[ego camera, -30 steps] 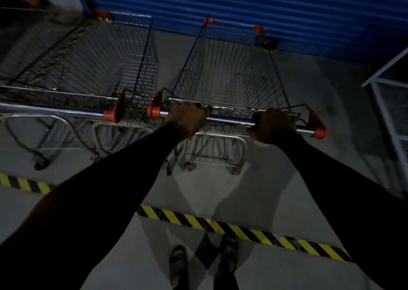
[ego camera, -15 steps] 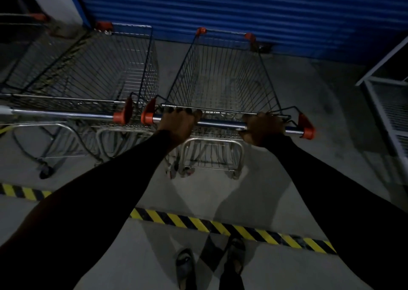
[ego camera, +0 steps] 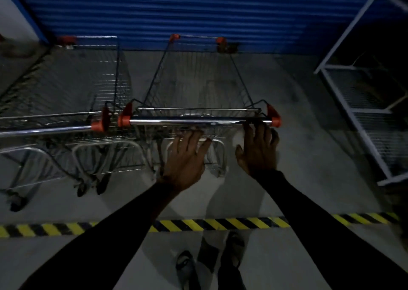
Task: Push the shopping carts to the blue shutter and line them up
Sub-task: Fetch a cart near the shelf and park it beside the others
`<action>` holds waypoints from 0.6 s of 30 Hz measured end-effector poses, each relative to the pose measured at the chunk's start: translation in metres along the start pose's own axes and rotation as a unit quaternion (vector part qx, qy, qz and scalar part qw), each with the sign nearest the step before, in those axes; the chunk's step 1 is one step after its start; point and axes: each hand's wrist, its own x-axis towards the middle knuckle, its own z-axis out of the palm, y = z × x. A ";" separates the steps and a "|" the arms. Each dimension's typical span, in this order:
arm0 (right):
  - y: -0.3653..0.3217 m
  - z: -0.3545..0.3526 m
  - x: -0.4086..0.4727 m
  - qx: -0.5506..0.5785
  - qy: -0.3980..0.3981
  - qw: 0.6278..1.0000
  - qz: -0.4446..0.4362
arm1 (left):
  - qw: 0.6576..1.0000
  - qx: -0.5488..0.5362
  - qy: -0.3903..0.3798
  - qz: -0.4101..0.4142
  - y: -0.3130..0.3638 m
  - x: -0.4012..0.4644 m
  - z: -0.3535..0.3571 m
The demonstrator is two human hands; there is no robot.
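Observation:
A wire shopping cart (ego camera: 198, 84) with a chrome handle bar (ego camera: 198, 121) and orange end caps stands nose-first against the blue shutter (ego camera: 198, 11). A second cart (ego camera: 72, 86) stands beside it on the left, its handle nearly level with the first. My left hand (ego camera: 184, 159) hovers just below the handle, fingers spread, holding nothing. My right hand (ego camera: 258, 148) is also spread open; its fingertips reach the right end of the bar without gripping it.
A white metal rack (ego camera: 362, 95) stands at the right. A yellow-and-black hazard stripe (ego camera: 216, 223) crosses the concrete floor just ahead of my feet (ego camera: 209, 259). A white wall with a blue edge (ego camera: 19, 20) bounds the shutter at left.
Both hands have let go of the cart's handle and opened, drawing back slightly. The cart now stands with its nose at the shutter.

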 end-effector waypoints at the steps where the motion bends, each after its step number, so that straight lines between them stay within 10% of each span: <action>1: 0.010 -0.001 -0.014 0.005 -0.016 0.999 0.028 | 1.000 -0.019 -0.007 0.021 0.015 0.002 0.003; 18: 0.289 -0.103 -0.323 -0.027 -0.013 0.921 0.389 | 0.931 -0.099 -0.134 0.324 0.401 0.047 0.007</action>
